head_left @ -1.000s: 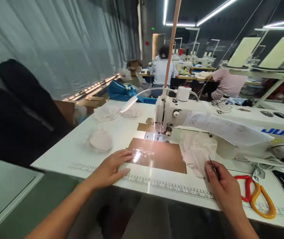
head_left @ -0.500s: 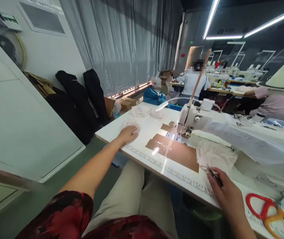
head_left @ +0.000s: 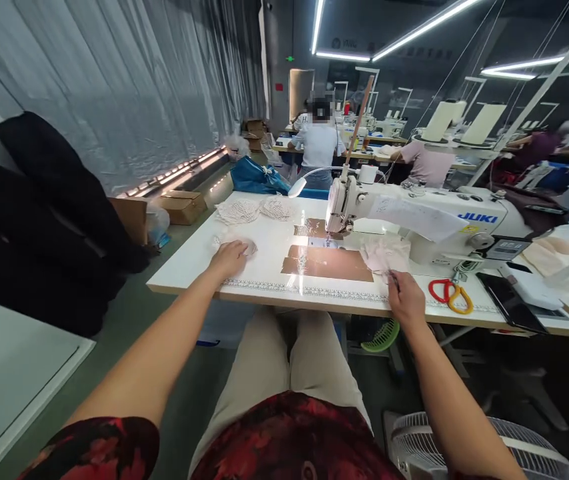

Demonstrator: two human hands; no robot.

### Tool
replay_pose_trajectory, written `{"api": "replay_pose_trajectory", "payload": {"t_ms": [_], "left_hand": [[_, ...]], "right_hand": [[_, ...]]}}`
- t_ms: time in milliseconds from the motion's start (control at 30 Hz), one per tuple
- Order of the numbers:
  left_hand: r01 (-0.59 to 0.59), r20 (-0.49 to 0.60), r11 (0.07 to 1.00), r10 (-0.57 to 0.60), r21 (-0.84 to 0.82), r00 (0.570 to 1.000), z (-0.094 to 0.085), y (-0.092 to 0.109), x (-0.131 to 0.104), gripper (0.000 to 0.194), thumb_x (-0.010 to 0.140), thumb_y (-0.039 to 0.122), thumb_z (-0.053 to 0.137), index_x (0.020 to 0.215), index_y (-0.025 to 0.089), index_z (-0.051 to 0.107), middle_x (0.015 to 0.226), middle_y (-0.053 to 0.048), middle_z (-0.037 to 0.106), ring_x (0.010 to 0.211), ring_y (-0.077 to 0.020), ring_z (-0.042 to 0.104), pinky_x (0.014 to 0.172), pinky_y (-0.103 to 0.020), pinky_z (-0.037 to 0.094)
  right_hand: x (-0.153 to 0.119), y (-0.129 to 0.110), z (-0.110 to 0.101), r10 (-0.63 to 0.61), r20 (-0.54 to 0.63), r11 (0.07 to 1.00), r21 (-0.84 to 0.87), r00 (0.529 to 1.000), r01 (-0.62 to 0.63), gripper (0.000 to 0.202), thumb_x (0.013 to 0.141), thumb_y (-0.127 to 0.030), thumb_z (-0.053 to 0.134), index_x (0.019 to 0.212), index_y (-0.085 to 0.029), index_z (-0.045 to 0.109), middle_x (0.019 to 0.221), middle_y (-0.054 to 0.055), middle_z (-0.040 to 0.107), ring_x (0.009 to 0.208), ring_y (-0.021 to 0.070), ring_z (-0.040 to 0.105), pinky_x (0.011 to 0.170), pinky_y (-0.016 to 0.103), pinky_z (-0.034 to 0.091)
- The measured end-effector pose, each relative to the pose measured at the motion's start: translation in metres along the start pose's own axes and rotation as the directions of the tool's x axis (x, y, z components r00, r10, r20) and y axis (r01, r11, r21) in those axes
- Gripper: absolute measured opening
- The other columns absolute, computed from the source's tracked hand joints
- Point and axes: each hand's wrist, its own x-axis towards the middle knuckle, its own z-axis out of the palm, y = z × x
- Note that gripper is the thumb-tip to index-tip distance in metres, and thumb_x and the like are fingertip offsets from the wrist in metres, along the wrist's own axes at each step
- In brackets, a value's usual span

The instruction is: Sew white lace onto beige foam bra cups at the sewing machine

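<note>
My left hand is on the left part of the white table, its fingers curled onto a pale, sheer fabric piece. That fabric shows on both sides of my fingers. At the table's front right, my right hand is closed around small, dark, pointed thread snips. Their tips are close to a crumpled pale fabric piece lying beside the sewing machine. Between my hands, a brown sheet lies in front of the needle area.
Two pale lacy pieces lie at the back left. Red-and-orange-handled scissors and a black phone are on the right. A printed ruler runs along the front edge. Below stand a green basket and a fan. Other people sit farther back.
The view has swung right and pulled back, bringing the whole machine, phone and fan into sight. My left hand stays on its fabric, and the snips remain in my right hand.
</note>
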Motion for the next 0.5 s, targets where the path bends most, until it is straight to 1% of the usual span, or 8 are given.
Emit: {"api": "replay_pose_trajectory", "payload": {"t_ms": [67, 133, 233, 300, 367, 400, 467, 500], "left_hand": [[-0.032, 0.019, 0.999, 0.032, -0.009, 0.999, -0.003, -0.006, 0.001, 0.052, 0.084, 0.025, 0.043, 0.132, 0.015, 0.059, 0.147, -0.01, 0.048, 0.131, -0.0326, 0.045, 0.108, -0.04, 0.037], [-0.049, 0.031, 0.998, 0.05, -0.028, 0.998, -0.007, -0.011, 0.002, 0.054, 0.084, 0.027, 0.044, 0.136, 0.015, 0.055, 0.149, -0.012, 0.044, 0.132, -0.0343, 0.043, 0.108, -0.043, 0.035], [-0.067, 0.043, 0.995, 0.07, -0.072, 0.997, -0.012, -0.018, 0.005, 0.057, 0.087, 0.036, 0.044, 0.14, 0.015, 0.05, 0.151, -0.013, 0.04, 0.134, -0.0356, 0.04, 0.111, -0.046, 0.031], [-0.084, 0.055, 0.99, 0.091, -0.11, 0.994, -0.016, -0.023, 0.009, 0.06, 0.086, 0.045, 0.049, 0.139, 0.016, 0.05, 0.149, -0.012, 0.043, 0.133, -0.0357, 0.04, 0.111, -0.045, 0.03], [-0.1, 0.067, 0.983, 0.111, -0.153, 0.992, -0.019, -0.028, 0.014, 0.064, 0.081, 0.052, 0.057, 0.135, 0.019, 0.054, 0.144, -0.012, 0.049, 0.129, -0.035, 0.043, 0.109, -0.043, 0.032], [-0.102, 0.071, 0.979, 0.116, -0.175, 0.991, -0.02, -0.031, 0.017, 0.064, 0.079, 0.053, 0.06, 0.133, 0.02, 0.056, 0.141, -0.011, 0.052, 0.127, -0.0346, 0.045, 0.107, -0.041, 0.034], [-0.101, 0.071, 0.97, 0.119, -0.22, 0.99, -0.021, -0.034, 0.021, 0.059, 0.077, 0.051, 0.061, 0.128, 0.02, 0.06, 0.136, -0.012, 0.055, 0.122, -0.0345, 0.049, 0.102, -0.04, 0.038], [-0.099, 0.068, 0.965, 0.119, -0.242, 0.991, -0.021, -0.036, 0.022, 0.057, 0.077, 0.049, 0.061, 0.126, 0.02, 0.061, 0.133, -0.012, 0.057, 0.12, -0.0346, 0.05, 0.099, -0.04, 0.039]], "right_hand": [[0.008, -0.01, 0.009, -0.061, 0.062, 0.998, -0.017, 0.996, 0.063, 0.03, 0.093, -0.029, 0.043, 0.109, -0.018, 0.065, 0.108, 0.014, 0.069, 0.105, 0.027, 0.061, 0.093, 0.044, 0.048], [0.021, -0.013, 0.02, -0.119, 0.133, 0.992, -0.03, 0.984, 0.124, 0.028, 0.091, -0.028, 0.045, 0.105, -0.019, 0.067, 0.114, 0.013, 0.068, 0.109, 0.0274, 0.059, 0.098, 0.046, 0.046], [0.04, -0.006, 0.031, -0.167, 0.223, 0.982, -0.048, 0.96, 0.182, 0.028, 0.089, -0.028, 0.044, 0.095, -0.017, 0.07, 0.107, 0.014, 0.071, 0.103, 0.0269, 0.062, 0.094, 0.045, 0.049], [0.048, 0.0, 0.034, -0.174, 0.247, 0.978, -0.068, 0.953, 0.196, 0.032, 0.088, -0.028, 0.041, 0.092, -0.016, 0.07, 0.102, 0.015, 0.071, 0.098, 0.0276, 0.063, 0.091, 0.046, 0.051], [0.05, 0.004, 0.032, -0.176, 0.251, 0.974, -0.095, 0.952, 0.206, 0.036, 0.089, -0.028, 0.037, 0.096, -0.015, 0.069, 0.102, 0.017, 0.071, 0.097, 0.03, 0.063, 0.088, 0.049, 0.052], [0.048, 0.005, 0.03, -0.179, 0.25, 0.972, -0.105, 0.952, 0.21, 0.038, 0.089, -0.028, 0.036, 0.1, -0.013, 0.069, 0.105, 0.019, 0.07, 0.1, 0.0316, 0.062, 0.089, 0.051, 0.051], [0.04, 0.004, 0.027, -0.179, 0.265, 0.967, -0.13, 0.947, 0.219, 0.041, 0.091, -0.03, 0.036, 0.111, -0.009, 0.066, 0.111, 0.021, 0.068, 0.103, 0.0327, 0.061, 0.09, 0.051, 0.05], [0.035, 0.004, 0.025, -0.156, 0.291, 0.962, -0.171, 0.944, 0.212, 0.042, 0.092, -0.03, 0.036, 0.116, -0.01, 0.064, 0.114, 0.019, 0.067, 0.104, 0.0315, 0.061, 0.09, 0.049, 0.051]]}}
